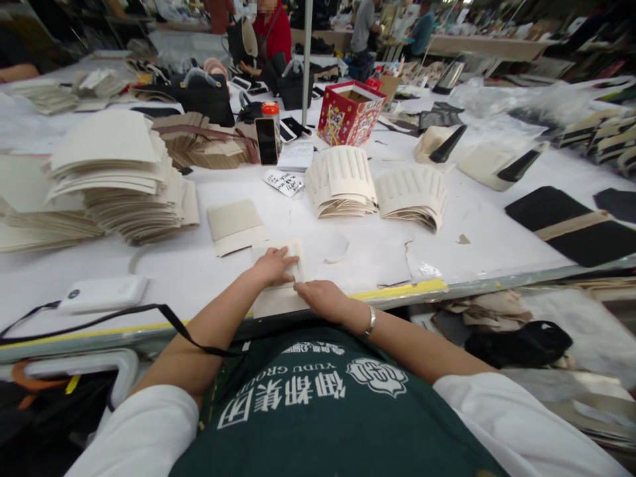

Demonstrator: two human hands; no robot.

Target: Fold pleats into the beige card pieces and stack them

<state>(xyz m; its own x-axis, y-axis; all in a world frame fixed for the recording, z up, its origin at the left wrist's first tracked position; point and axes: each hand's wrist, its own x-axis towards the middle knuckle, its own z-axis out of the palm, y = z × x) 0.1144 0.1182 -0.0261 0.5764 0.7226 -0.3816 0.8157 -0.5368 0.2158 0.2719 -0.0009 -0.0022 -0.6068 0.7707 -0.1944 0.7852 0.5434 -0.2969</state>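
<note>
Work on one piece mid-way, by the look of it. Cream panel (273, 303) is under the hands at the near edge of the counter (209, 281), partly covered; a narrow pale strip (299, 254) runs along its right side, apparently being set or smoothed there, not finished as far as I can judge.

Done, probably: two piles of ribbed panels, left ribbed pile (344, 173) and right ribbed pile (415, 192), both beyond the hands, far and to the right. Left to do, probably: big stack of flat panels (106, 142) on the left, plain, no ribs visible. Small banded pile (236, 224) sits just beyond the left hand; can't tell if it counts as done.

Panel looks: flat, pale cream, smooth, stiff like card or thin leather; outline mostly hidden by hands. Ribbed ones bow upward, with raised parallel ridges.

Left hand (275, 266): grip spread, fingers laid on the panel, not wrapped around it. Right hand (324, 299): grip drawn in, fingertips at the panel's right side by the strip; can't tell whether they pinch anything, too small.
</note>
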